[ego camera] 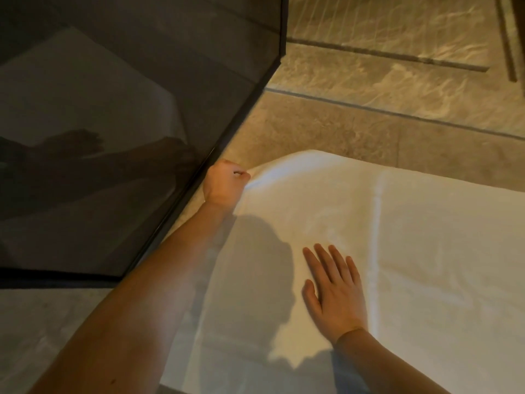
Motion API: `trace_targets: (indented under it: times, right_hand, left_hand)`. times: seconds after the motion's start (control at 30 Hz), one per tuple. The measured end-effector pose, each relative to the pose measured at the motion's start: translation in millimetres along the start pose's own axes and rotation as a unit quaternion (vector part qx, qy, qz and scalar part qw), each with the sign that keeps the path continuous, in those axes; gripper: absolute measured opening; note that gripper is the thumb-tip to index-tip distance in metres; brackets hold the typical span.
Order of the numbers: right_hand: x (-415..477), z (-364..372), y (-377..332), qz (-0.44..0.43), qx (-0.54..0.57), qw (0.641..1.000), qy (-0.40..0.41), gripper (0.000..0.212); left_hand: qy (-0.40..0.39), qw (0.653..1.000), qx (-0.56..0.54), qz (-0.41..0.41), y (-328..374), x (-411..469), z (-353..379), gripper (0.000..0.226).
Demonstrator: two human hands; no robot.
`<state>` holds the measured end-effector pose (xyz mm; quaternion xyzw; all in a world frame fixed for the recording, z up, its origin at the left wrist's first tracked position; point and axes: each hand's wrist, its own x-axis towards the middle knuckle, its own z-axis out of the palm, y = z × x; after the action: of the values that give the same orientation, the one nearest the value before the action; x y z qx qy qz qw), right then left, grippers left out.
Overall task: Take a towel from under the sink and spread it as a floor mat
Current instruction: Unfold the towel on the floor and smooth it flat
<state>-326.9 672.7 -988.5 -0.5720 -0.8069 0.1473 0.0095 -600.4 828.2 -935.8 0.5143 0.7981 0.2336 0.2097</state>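
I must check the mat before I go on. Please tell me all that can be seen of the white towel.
The white towel looks like soft cloth and lies spread almost flat on the beige stone floor, beside a dark glass panel. A straight crease runs across it. The left hand grips its far left corner, which is lifted slightly; the right hand rests flat on top.
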Motion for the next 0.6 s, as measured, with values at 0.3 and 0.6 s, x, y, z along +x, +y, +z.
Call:
trace_targets:
  times: [0.3, 0.6]
  right_hand:
    - [1.0, -2.2, -2.0, 0.001, 0.003, 1.000, 0.006, 0.060]
    - [0.4, -3.6, -1.7, 0.004, 0.015, 1.000, 0.001, 0.061]
  left_hand:
    - [-0.126, 0.977, 0.155, -0.070, 8.8, 4.6, -9.7, 0.057]
    - [-0.103, 0.991, -0.012, -0.083, -8.6, 6.9, -9.7, 0.048]
